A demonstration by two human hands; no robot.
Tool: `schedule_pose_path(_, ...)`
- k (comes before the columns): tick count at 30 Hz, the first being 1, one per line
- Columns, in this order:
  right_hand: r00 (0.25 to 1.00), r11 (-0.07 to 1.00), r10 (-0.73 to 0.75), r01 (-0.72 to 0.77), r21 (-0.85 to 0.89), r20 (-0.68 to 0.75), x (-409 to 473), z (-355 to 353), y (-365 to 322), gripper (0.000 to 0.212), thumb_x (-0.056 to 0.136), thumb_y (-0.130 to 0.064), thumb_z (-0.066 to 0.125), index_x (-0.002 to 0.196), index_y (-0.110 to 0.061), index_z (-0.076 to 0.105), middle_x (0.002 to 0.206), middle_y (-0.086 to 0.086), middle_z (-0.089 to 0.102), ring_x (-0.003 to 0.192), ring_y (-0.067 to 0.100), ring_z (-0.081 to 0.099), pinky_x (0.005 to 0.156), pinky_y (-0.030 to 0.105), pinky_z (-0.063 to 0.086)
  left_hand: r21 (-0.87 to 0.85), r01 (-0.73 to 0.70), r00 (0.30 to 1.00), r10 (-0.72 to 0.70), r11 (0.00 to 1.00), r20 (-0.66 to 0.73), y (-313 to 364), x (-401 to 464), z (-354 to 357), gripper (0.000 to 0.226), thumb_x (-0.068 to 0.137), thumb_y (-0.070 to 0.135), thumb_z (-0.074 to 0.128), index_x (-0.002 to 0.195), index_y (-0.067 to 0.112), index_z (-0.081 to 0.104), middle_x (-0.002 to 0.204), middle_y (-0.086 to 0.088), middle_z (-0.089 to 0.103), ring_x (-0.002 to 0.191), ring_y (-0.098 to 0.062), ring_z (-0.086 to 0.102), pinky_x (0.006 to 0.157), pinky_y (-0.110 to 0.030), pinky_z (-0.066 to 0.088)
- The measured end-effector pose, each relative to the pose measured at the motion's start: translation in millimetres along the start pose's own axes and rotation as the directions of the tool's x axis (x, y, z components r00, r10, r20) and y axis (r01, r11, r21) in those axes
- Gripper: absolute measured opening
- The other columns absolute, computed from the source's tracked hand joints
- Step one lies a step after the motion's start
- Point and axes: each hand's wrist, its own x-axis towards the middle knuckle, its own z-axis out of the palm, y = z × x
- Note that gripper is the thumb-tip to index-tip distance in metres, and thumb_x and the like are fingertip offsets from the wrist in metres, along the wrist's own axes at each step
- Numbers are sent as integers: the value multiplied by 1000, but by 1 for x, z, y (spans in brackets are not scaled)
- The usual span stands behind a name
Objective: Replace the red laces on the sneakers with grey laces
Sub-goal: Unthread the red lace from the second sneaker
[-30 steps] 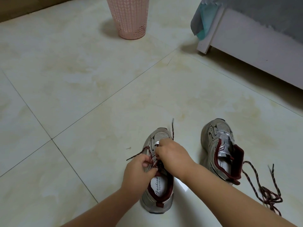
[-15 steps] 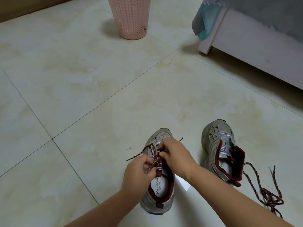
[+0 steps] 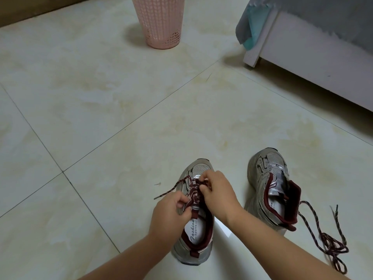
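Two grey sneakers with dark red collars stand on the tiled floor. The left sneaker (image 3: 196, 239) still carries its red lace (image 3: 192, 190), with one loose end trailing left over the floor. My left hand (image 3: 169, 213) pinches the lace near the tongue. My right hand (image 3: 218, 193) pinches the lace over the upper eyelets. The right sneaker (image 3: 270, 184) has no lace in it. Its removed red lace (image 3: 331, 243) lies in a loose tangle on the floor to its right. No grey laces are in view.
A pink perforated basket (image 3: 161, 21) stands at the far middle. A white bed frame (image 3: 314, 57) with a grey cover fills the upper right. A white slip of paper (image 3: 223, 227) lies between the sneakers.
The lace end that stood up beyond the left sneaker's toe has been drawn in and is gone from sight. My right hand has shifted slightly along the eyelets; the left hand holds its place.
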Motion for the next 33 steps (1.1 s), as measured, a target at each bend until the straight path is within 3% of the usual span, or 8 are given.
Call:
schedule_pose_path(2, 988, 978, -127, 139, -158, 84, 1, 1, -3, 21, 87, -18, 53, 106, -21, 61, 97, -5, 43, 104, 16, 39, 87, 28, 34, -7, 0, 1000, 0, 1000, 8, 0, 0, 0, 11, 75, 8, 67, 77, 18, 62, 78, 2, 65, 77, -10, 60, 71, -22, 45)
schedule_pose_path(5, 976, 934, -140, 187, -306, 169, 3, 3, -10, 14, 86, -14, 50, 87, -13, 64, 89, -1, 39, 98, 21, 42, 77, 29, 33, 2, -3, 1000, 3, 1000, 11, 0, 1, 0, 9, 75, 8, 67, 78, 16, 63, 79, 2, 65, 77, -10, 60, 72, -24, 46)
schedule_pose_path(12, 974, 989, 118, -133, -64, -194, 22, -16, 1, 21, 92, -13, 50, 81, -6, 67, 92, 12, 58, 94, 30, 54, 76, 32, 42, -17, 1, 1000, -1, 1000, 11, 0, -1, 0, 13, 74, 8, 67, 81, 19, 65, 81, 5, 66, 80, -7, 60, 74, -22, 47)
schedule_pose_path(17, 959, 879, -271, 282, -385, 84, 13, -14, 1, 21, 88, -14, 50, 102, -18, 65, 107, 3, 48, 106, 23, 38, 79, 29, 28, 2, -1, 1000, 1, 1000, 0, 1, 0, 1, 14, 74, 8, 67, 79, 20, 62, 81, 5, 64, 80, -9, 59, 74, -24, 46)
schedule_pose_path(20, 913, 810, -331, 405, -425, 240, 9, -7, -2, 21, 90, -22, 48, 100, -19, 66, 109, 2, 50, 111, 21, 37, 77, 26, 18, 15, -6, 1000, 6, 1000, 16, 1, 0, 0, 11, 74, 8, 66, 78, 17, 61, 80, 2, 64, 80, -13, 60, 76, -29, 47)
schedule_pose_path(23, 921, 831, -297, 379, -407, 252, 9, -2, -6, 20, 89, -20, 49, 91, -14, 68, 105, 4, 54, 107, 22, 41, 77, 26, 24, 24, -18, 1000, 18, 1000, 17, 1, 0, 0, 9, 74, 9, 66, 79, 16, 62, 81, 2, 64, 80, -13, 60, 75, -29, 47)
schedule_pose_path(28, 993, 941, -110, 117, -316, 42, 24, -25, -10, 15, 91, -12, 49, 88, -10, 64, 101, 8, 56, 103, 27, 46, 85, 37, 41, 9, -5, 1000, 5, 1000, 1, 1, -1, -1, 12, 74, 10, 67, 81, 19, 64, 81, 5, 65, 79, -6, 59, 72, -22, 46)
schedule_pose_path(33, 937, 903, -135, 250, -349, 322, 12, -14, -12, 16, 82, -20, 61, 95, -16, 70, 106, 7, 56, 112, 24, 42, 90, 33, 40, 21, -1, 1000, 1, 1000, 5, 2, -1, 0, 10, 74, 9, 67, 80, 17, 63, 82, 4, 65, 81, -10, 60, 75, -28, 47)
